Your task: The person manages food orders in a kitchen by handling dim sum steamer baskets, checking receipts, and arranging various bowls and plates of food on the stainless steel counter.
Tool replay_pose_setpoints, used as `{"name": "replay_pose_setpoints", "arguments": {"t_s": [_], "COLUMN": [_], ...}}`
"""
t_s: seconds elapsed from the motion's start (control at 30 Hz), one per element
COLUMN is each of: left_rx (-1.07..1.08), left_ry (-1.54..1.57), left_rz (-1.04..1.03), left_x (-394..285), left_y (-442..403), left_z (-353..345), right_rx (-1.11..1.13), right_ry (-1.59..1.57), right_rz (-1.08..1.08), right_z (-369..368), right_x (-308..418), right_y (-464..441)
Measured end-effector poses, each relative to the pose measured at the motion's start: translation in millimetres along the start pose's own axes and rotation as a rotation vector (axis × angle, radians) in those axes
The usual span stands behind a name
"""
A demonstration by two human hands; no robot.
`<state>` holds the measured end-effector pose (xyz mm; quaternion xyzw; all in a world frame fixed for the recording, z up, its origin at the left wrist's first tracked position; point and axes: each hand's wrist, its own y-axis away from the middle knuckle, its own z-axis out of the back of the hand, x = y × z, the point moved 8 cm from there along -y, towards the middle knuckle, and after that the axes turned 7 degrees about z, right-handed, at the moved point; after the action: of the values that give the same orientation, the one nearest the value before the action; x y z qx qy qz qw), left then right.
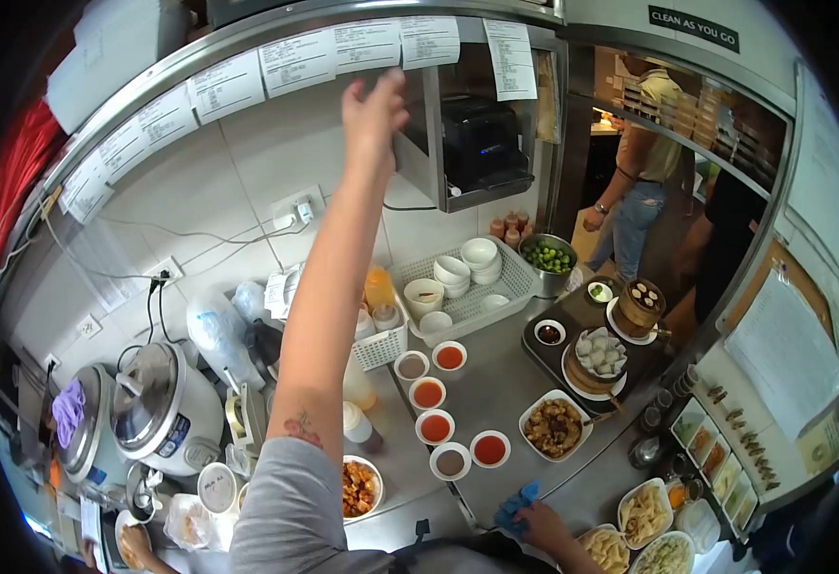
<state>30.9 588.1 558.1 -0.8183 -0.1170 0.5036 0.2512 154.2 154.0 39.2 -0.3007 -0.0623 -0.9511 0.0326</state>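
Note:
My left hand (pixel 375 113) is raised high at the end of an outstretched arm, just below the row of printed receipts (pixel 367 48) on the metal rail. Its fingers are apart and slightly bent, with nothing visible in them. Low on the right, my right hand (pixel 541 528) is closed on a blue cloth (pixel 517 505) at the steel counter's near edge. Small bowls of red sauce (pixel 436 428) and a square dish of browned food (pixel 552 428) stand beyond the cloth.
Bamboo steamers (pixel 639 306) sit on a dark tray (pixel 546 356). Rice cookers (pixel 166 411) stand at the left. A black printer (pixel 482 143) occupies the wall shelf. Another person's hand (pixel 139 550) touches a bowl at bottom left. A person (pixel 640 182) stands beyond the opening.

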Motion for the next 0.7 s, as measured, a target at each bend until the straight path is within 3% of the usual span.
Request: {"name": "replay_pose_setpoints", "arguments": {"t_s": [0.03, 0.13, 0.23, 0.3, 0.37, 0.43, 0.5, 0.53, 0.57, 0.6, 0.63, 0.67, 0.7], "left_rx": [-0.1, -0.069, 0.193, 0.087, -0.07, -0.217, -0.212, -0.138, -0.258, -0.345, -0.404, -0.419, -0.403], "left_ry": [0.015, 0.184, -0.049, -0.223, -0.645, -0.713, -0.802, -0.861, -0.842, -0.946, -0.923, -0.647, -0.662], "left_rz": [0.02, 0.151, 0.149, 0.203, 0.128, -0.131, -0.182, -0.087, 0.076, -0.049, 0.003, -0.015, 0.006], "left_x": [-11.9, -12.9, 38.9, 86.0, 95.5, 94.1, 109.5, 120.0, 123.2, 99.7, 95.8, 101.7, 93.7], "left_y": [-10.0, -27.2, 5.9, 71.2, 139.6, 184.2, 195.8, 194.1, 187.0, 178.1, 160.6, 138.1, 121.4], "left_z": [4.2, 10.7, 26.6, 69.0, 120.2, 175.8, 235.2, 269.1, 307.1, 319.2, 341.3, 357.1, 358.4], "right_rx": [-0.046, -0.185, -0.233, -0.211, -0.2, -0.137, -0.196, -0.271, -0.343, -0.328, -0.311, -0.299, -0.291], "right_ry": [0.024, 0.019, 0.009, 0.025, 0.037, -0.027, 0.051, 0.152, 0.251, 0.247, 0.244, 0.241, 0.234], "right_rz": [-0.062, -0.131, -0.154, -0.147, -0.12, -0.181, -0.152, -0.093, -0.036, -0.089, -0.144, -0.202, -0.248], "right_z": [-0.5, 3.1, 1.4, 4.8, 3.7, -1.4, 14.3, 31.2, 40.3, 34.6, 27.3, 20.7, 15.7], "right_x": [4.3, -7.4, -13.3, -12.6, -7.7, -14.2, -3.8, 17.0, 33.9, 32.4, 27.9, 22.5, 15.9], "right_y": [1.6, 7.2, 6.8, 8.0, 4.3, 11.6, 9.5, 13.4, 17.0, 18.5, 22.0, 23.9, 22.4]}}
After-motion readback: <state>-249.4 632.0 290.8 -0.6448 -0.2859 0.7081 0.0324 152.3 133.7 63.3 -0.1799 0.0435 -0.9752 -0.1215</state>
